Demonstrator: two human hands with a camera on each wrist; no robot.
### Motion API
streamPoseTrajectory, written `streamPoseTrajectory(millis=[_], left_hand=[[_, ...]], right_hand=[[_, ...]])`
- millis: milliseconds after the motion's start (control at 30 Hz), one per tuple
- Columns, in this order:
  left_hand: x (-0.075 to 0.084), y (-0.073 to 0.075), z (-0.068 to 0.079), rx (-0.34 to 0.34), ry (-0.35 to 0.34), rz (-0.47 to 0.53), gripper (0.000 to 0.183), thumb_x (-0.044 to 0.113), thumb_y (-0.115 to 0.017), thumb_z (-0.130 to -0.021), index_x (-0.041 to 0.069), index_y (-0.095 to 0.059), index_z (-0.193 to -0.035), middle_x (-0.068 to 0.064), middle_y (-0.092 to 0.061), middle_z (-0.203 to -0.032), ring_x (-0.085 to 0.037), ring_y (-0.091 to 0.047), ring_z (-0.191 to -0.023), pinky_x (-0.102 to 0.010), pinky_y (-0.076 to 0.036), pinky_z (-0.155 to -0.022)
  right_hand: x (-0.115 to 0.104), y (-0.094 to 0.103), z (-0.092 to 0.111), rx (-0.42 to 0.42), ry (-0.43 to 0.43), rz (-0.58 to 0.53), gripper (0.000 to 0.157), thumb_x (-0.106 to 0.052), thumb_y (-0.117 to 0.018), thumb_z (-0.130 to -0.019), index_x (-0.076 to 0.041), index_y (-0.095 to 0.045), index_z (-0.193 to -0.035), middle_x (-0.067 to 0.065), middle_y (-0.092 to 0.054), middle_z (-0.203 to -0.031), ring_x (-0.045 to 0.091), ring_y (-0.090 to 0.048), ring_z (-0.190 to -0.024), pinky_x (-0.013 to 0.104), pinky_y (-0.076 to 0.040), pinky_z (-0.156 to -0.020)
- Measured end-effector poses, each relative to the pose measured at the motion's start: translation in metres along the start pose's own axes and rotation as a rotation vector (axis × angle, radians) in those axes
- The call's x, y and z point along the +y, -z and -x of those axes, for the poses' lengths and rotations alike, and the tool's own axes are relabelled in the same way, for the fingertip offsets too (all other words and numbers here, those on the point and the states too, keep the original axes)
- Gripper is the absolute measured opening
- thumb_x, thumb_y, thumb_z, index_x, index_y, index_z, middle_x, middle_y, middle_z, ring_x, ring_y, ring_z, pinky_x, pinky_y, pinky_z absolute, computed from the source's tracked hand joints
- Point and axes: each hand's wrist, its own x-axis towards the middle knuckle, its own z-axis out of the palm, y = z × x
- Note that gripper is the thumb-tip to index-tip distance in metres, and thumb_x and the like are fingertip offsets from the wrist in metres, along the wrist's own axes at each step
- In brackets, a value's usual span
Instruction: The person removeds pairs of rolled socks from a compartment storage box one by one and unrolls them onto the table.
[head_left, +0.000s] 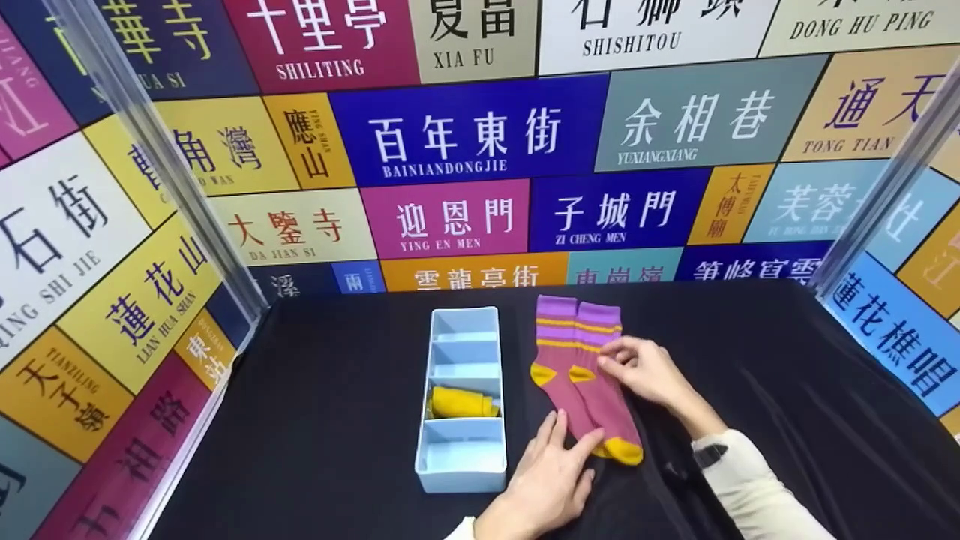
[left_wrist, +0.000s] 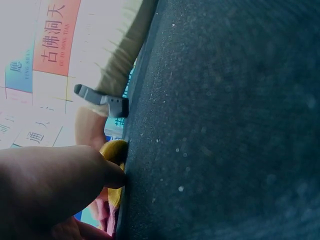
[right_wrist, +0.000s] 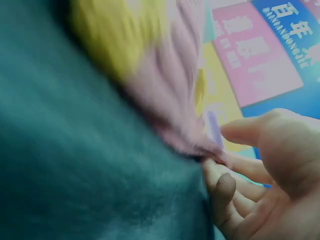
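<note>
A pair of pink socks with purple striped cuffs and yellow heels and toes lies flat, cuffs toward the wall. My right hand pinches their right edge, below the cuff; in the right wrist view the pink fabric is drawn up at the fingers of that hand. Near the toes my left hand rests with fingers spread, touching the socks' left side. The left wrist view shows the thumb of that hand beside a yellow toe.
Left of the socks stands a light blue divided box with several compartments in a row. A folded yellow item sits in one of them. Black cloth covers the table, and sign-covered panels rise behind and at both sides.
</note>
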Motion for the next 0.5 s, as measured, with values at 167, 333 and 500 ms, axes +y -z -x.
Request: streamPoseTrajectory(millis=[167, 333, 500], left_hand=[[0.0, 0.001, 0.001, 0.0, -0.013, 0.007, 0.054, 0.03, -0.07, -0.102, 0.038, -0.057, -0.154, -0.031, -0.051, -0.16, -0.045, -0.05, -0.15, -0.05, -0.057, -0.109], [0.0, 0.002, 0.001, 0.014, -0.032, -0.025, 0.048, 0.032, -0.07, -0.102, 0.036, -0.061, -0.149, -0.031, -0.052, -0.158, -0.045, -0.052, -0.148, -0.049, -0.059, -0.107], [0.002, 0.006, 0.0, -0.016, -0.009, -0.007, 0.044, 0.034, -0.07, -0.102, 0.038, -0.062, -0.146, -0.028, -0.052, -0.16, -0.044, -0.052, -0.149, -0.051, -0.057, -0.109]], right_hand=[[-0.008, 0.003, 0.018, -0.128, 0.062, -0.038, 0.029, -0.029, -0.084, -0.096, -0.009, -0.079, -0.116, 0.007, -0.077, -0.095, 0.016, -0.071, -0.078, 0.023, -0.057, -0.074], [-0.009, 0.01, 0.031, -0.185, 0.09, -0.049, 0.03, -0.018, -0.086, -0.093, -0.007, -0.077, -0.119, 0.009, -0.071, -0.093, 0.015, -0.067, -0.072, 0.022, -0.056, -0.071], [-0.002, 0.019, 0.035, -0.169, 0.089, -0.059, 0.031, -0.009, -0.084, -0.092, -0.005, -0.076, -0.121, 0.011, -0.071, -0.093, 0.015, -0.066, -0.072, 0.022, -0.055, -0.069]])
